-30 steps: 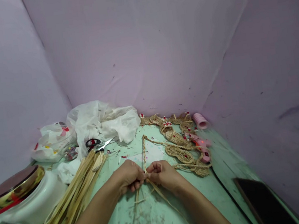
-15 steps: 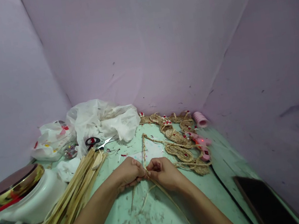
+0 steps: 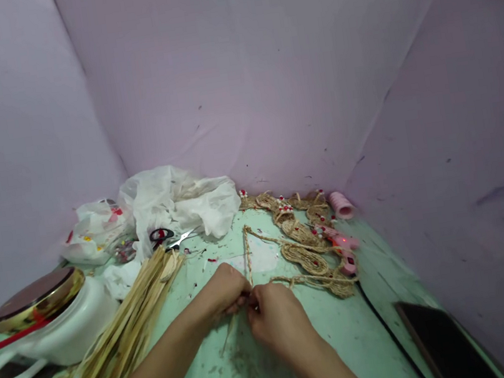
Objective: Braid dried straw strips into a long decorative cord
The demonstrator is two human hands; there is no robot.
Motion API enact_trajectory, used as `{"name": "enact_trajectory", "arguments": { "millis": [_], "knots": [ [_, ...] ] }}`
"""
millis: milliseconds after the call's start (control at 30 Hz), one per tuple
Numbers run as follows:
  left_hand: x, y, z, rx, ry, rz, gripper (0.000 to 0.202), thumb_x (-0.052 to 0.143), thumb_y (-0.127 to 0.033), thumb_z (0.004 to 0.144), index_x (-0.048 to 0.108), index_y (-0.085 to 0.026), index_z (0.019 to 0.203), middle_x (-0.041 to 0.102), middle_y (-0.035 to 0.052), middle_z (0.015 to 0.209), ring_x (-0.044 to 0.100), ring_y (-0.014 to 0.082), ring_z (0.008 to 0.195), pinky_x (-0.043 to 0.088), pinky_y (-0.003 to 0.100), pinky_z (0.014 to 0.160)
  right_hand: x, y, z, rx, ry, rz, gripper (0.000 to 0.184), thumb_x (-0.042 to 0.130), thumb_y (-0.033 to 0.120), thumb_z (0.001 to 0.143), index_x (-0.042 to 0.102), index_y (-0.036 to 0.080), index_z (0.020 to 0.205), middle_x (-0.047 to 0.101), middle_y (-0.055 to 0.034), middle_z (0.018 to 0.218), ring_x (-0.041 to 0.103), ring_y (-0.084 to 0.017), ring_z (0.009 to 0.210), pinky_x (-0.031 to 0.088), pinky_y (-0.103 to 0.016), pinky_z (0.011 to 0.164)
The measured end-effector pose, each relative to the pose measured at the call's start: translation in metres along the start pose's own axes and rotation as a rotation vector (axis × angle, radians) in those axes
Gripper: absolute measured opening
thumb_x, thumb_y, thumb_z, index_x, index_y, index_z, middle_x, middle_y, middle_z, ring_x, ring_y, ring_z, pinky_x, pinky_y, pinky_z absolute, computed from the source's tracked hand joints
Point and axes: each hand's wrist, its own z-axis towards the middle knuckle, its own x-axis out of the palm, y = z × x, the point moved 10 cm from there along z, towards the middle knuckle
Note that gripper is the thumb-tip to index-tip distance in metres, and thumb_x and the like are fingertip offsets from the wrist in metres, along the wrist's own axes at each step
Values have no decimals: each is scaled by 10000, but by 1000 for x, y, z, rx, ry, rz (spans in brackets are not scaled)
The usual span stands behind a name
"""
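Observation:
My left hand and my right hand meet over the middle of the green table, fingers closed. Both pinch the near end of a thin braided straw cord. The cord runs up from my fingertips, bends at the top and trails off to the right. There it joins coiled pieces of braid lying on the table. A few loose strands hang below my left hand. The exact point of the grip is hidden by my fingers.
Left are a bundle of dry straw strips, a white pot with a round lidded tin on it, scissors and plastic bags. Right are a pink glue gun with a black cord, a pink spool and a dark flat object.
My right hand has turned and moved slightly down, its knuckles now covering the strands that trailed toward me. The left hand stays closed beside it. The view has shifted slightly.

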Motion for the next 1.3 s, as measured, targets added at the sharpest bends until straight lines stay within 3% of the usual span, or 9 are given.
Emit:
{"name": "enact_trajectory", "arguments": {
  "millis": [133, 267, 433, 567, 633, 733, 1033, 1200, 1300],
  "knots": [
    [-1, -3, -3, 10, 60, -51, 88, 448, -105, 472, 426, -146, 398, 324, -63, 286, 217, 38, 265, 137, 183, 299, 3, 5, -12, -55, 97, 30, 214, 473, 129, 661, 677, 139, 724, 669, -124, 736, 580, -172, 632, 253, -235, 477],
    [-4, -4, 1, 73, 121, -20, 68, 493, -147, 489, 459, -140, 431, 345, -64, 306, 222, 35, 266, 127, 180, 292, 21, 2, -30, -158, 505, 267, 113, 533, 182, 614, 637, 140, 602, 603, -47, 547, 524, -131, 506, 293, -203, 430],
    [0, -7, 0, 132, 181, -54, 52, 492, -164, 493, 474, -137, 453, 350, -64, 321, 232, 36, 279, 136, 187, 309, -4, -33, 5, 159, 188, 756, 269, 486, 235, 671, 566, 125, 903, 584, -69, 782, 549, -151, 655, 396, -203, 432],
    [3, -10, -1, 145, 196, -80, 67, 478, -169, 493, 454, -141, 437, 311, -73, 314, 204, 29, 293, 134, 188, 330, 30, -20, 14, 280, 362, 1052, 199, 471, 181, 638, 537, 126, 818, 545, -27, 648, 539, -142, 587, 440, -238, 430],
    [4, -10, -1, 155, 217, -91, 63, 478, -173, 493, 452, -145, 443, 307, -75, 318, 199, 30, 295, 130, 191, 333, 40, -19, 16, 271, 389, 1046, 61, 458, 165, 628, 512, 136, 634, 474, 18, 482, 472, -106, 436, 402, -223, 386],
    [5, -8, 2, 160, 234, -60, 44, 457, -158, 480, 450, -150, 437, 296, -74, 314, 202, 37, 298, 126, 199, 337, 45, -27, 23, 222, 330, 977, 136, 477, 177, 626, 462, 148, 494, 424, 41, 376, 353, -60, 314, 306, -193, 331],
    [-16, -1, -1, 114, 134, 467, 142, 447, -192, 513, 562, -124, 467, 432, -16, 366, 268, 60, 336, 195, 215, 368, 52, -38, 27, 231, 172, 1059, 101, 544, 210, 590, 480, 143, 551, 449, 54, 385, 278, -25, 293, 193, -173, 321],
    [-54, -13, -13, 136, 158, 541, 187, 519, -234, 534, 649, -136, 625, 565, -1, 509, 408, 90, 438, 284, 202, 429, 53, -38, 26, 246, 177, 1065, 110, 547, 223, 594, 494, 134, 558, 446, 50, 391, 269, -23, 305, 174, -178, 339],
    [-121, -31, -22, 171, -221, 483, 176, 510, -225, 576, 636, -114, 628, 573, 7, 536, 438, 95, 501, 314, 199, 489, 54, -37, 26, 245, 190, 1047, 94, 540, 210, 599, 505, 127, 570, 462, 42, 409, 281, -24, 318, 169, -179, 349]
  ]
}}
